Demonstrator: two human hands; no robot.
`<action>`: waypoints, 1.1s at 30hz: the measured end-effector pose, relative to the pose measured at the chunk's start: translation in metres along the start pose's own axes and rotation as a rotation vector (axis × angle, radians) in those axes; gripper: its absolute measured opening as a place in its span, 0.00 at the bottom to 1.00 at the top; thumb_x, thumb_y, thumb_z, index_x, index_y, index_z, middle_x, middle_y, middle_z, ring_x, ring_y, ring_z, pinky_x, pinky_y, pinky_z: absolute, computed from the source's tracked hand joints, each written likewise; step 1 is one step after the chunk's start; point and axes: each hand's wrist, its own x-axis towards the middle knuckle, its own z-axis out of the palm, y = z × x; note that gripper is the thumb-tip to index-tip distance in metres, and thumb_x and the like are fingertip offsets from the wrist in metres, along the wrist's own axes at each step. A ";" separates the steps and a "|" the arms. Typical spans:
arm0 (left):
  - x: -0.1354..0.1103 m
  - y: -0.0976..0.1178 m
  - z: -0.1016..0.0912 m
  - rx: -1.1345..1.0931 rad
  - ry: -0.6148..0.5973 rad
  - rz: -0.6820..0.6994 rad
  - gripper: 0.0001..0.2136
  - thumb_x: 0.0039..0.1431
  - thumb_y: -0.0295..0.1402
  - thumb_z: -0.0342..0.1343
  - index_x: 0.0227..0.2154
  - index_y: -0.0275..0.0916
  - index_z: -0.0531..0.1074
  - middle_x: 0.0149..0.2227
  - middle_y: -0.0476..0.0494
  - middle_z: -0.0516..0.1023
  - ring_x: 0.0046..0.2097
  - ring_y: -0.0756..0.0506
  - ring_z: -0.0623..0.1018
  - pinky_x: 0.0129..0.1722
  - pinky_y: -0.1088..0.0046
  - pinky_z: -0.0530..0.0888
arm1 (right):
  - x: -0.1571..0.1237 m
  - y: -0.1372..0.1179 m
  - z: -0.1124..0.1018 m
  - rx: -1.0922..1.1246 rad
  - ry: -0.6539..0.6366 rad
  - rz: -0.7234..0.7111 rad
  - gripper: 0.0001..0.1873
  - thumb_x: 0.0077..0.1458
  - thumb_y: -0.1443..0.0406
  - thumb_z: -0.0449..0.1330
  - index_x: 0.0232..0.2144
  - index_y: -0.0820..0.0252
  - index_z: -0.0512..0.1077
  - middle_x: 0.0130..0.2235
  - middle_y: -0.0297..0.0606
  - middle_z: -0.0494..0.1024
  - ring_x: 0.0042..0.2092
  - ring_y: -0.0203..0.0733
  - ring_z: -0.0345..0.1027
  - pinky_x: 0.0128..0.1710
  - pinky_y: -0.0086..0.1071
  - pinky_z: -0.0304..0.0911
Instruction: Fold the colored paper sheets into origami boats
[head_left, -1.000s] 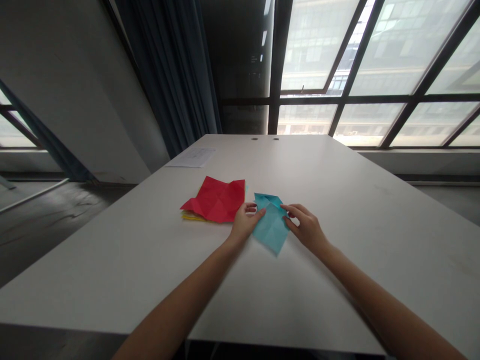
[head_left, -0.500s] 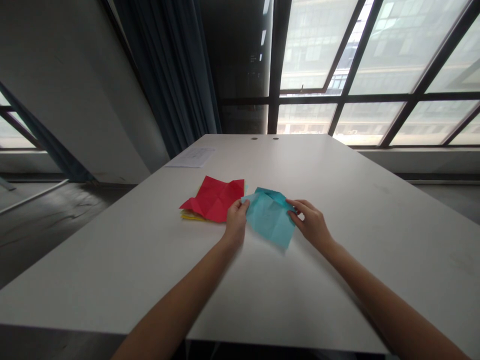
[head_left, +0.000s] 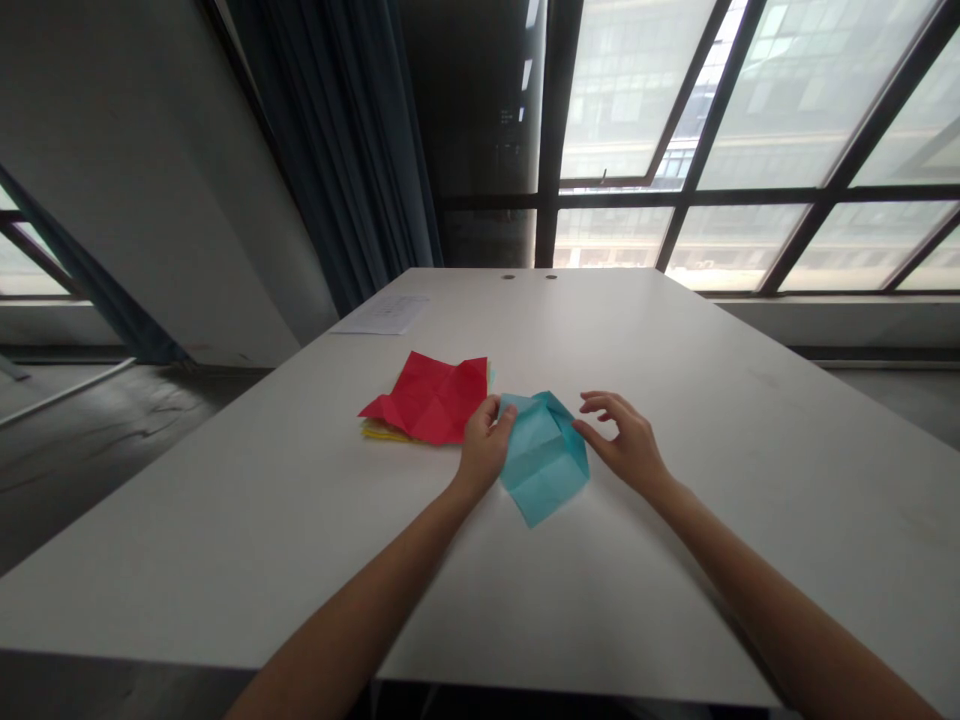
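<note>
A creased turquoise sheet of paper (head_left: 541, 462) is held over the table, its right edge folded over and one corner pointing toward me. My left hand (head_left: 484, 445) pinches its upper left side between thumb and fingers. At the right edge, my right hand (head_left: 621, 438) has thumb and fingers apart, the thumb tip at or very near the fold; I cannot tell whether it touches. Just left of my left hand lies a crumpled red sheet of paper (head_left: 435, 395) on top of a stack with yellow paper (head_left: 386, 432) showing beneath.
The long white table (head_left: 300, 560) stretches away from me toward the windows. A printed white sheet (head_left: 384, 315) lies at its far left edge. Two round dark holes show at the far end, and a blue curtain (head_left: 337, 140) hangs behind the left side.
The turquoise paper has turned, its near corner swinging to the left. My left hand has moved slightly right with it. My right hand has let go of the edge and spread its fingers.
</note>
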 end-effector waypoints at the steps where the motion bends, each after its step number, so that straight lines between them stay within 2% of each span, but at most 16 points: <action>1: -0.003 0.002 0.001 0.081 -0.048 0.044 0.09 0.55 0.37 0.49 0.26 0.36 0.65 0.26 0.51 0.66 0.28 0.53 0.66 0.28 0.79 0.65 | 0.000 -0.001 0.000 0.026 -0.009 0.015 0.10 0.50 0.60 0.56 0.35 0.56 0.66 0.39 0.39 0.73 0.37 0.40 0.68 0.34 0.34 0.66; 4: -0.010 0.008 0.003 0.247 -0.166 0.123 0.10 0.57 0.38 0.46 0.27 0.37 0.64 0.25 0.51 0.65 0.28 0.53 0.66 0.26 0.79 0.64 | -0.003 -0.001 0.003 0.081 -0.036 0.097 0.10 0.50 0.60 0.56 0.36 0.56 0.64 0.32 0.35 0.73 0.30 0.36 0.68 0.31 0.31 0.66; 6: -0.011 0.009 0.004 0.306 -0.201 0.136 0.10 0.57 0.38 0.46 0.28 0.37 0.65 0.27 0.50 0.67 0.30 0.52 0.68 0.27 0.79 0.65 | -0.004 -0.001 0.005 0.121 -0.044 0.134 0.09 0.50 0.60 0.55 0.35 0.56 0.64 0.30 0.35 0.73 0.30 0.36 0.68 0.31 0.31 0.66; 9: -0.011 0.009 0.003 0.365 -0.172 0.165 0.10 0.53 0.39 0.52 0.32 0.38 0.66 0.36 0.46 0.71 0.37 0.49 0.71 0.31 0.77 0.68 | -0.004 0.000 0.008 0.215 -0.015 0.207 0.10 0.50 0.60 0.55 0.35 0.56 0.64 0.31 0.35 0.72 0.31 0.36 0.67 0.30 0.30 0.65; 12: -0.010 0.009 0.002 0.406 -0.159 0.243 0.11 0.47 0.37 0.58 0.31 0.39 0.67 0.40 0.45 0.71 0.43 0.47 0.71 0.39 0.72 0.69 | -0.002 0.001 0.010 0.360 0.032 0.295 0.08 0.50 0.60 0.55 0.31 0.57 0.64 0.30 0.34 0.70 0.29 0.35 0.65 0.28 0.29 0.63; 17: -0.011 0.011 0.001 0.481 -0.206 0.296 0.08 0.47 0.37 0.57 0.29 0.39 0.68 0.42 0.43 0.71 0.44 0.46 0.71 0.35 0.73 0.70 | 0.002 0.005 0.012 0.624 0.022 0.476 0.08 0.46 0.61 0.57 0.29 0.58 0.67 0.28 0.32 0.69 0.27 0.33 0.62 0.25 0.27 0.58; 21: -0.010 0.008 0.000 0.466 -0.214 0.260 0.06 0.52 0.35 0.52 0.29 0.39 0.69 0.40 0.43 0.72 0.41 0.47 0.72 0.32 0.75 0.70 | 0.002 0.009 0.017 0.861 0.017 0.633 0.10 0.43 0.62 0.60 0.31 0.59 0.70 0.26 0.31 0.70 0.25 0.31 0.60 0.24 0.26 0.57; 24: -0.009 0.002 0.000 0.411 -0.187 0.203 0.07 0.53 0.35 0.51 0.29 0.38 0.68 0.38 0.44 0.72 0.40 0.48 0.72 0.34 0.75 0.70 | 0.001 0.012 0.019 0.960 -0.006 0.707 0.11 0.42 0.62 0.60 0.31 0.59 0.70 0.25 0.30 0.70 0.24 0.31 0.60 0.24 0.26 0.57; 27: -0.007 -0.001 0.001 0.351 -0.135 0.153 0.08 0.54 0.37 0.49 0.31 0.38 0.67 0.36 0.44 0.71 0.39 0.48 0.72 0.35 0.74 0.70 | 0.000 0.014 0.018 0.877 -0.059 0.668 0.12 0.43 0.60 0.60 0.31 0.59 0.70 0.27 0.33 0.71 0.28 0.33 0.63 0.28 0.28 0.60; 30: -0.007 -0.001 0.002 0.324 -0.098 0.114 0.09 0.55 0.37 0.48 0.33 0.38 0.66 0.36 0.45 0.71 0.37 0.49 0.71 0.33 0.76 0.69 | 0.000 0.009 0.013 0.583 -0.128 0.497 0.16 0.49 0.55 0.55 0.34 0.60 0.72 0.32 0.38 0.73 0.33 0.38 0.65 0.31 0.32 0.63; 33: -0.008 0.001 0.001 0.361 -0.078 0.128 0.09 0.57 0.38 0.45 0.32 0.38 0.65 0.31 0.48 0.70 0.34 0.50 0.71 0.33 0.76 0.68 | -0.001 0.000 0.008 0.296 -0.140 0.307 0.20 0.52 0.52 0.51 0.37 0.58 0.73 0.39 0.43 0.70 0.39 0.41 0.65 0.34 0.33 0.64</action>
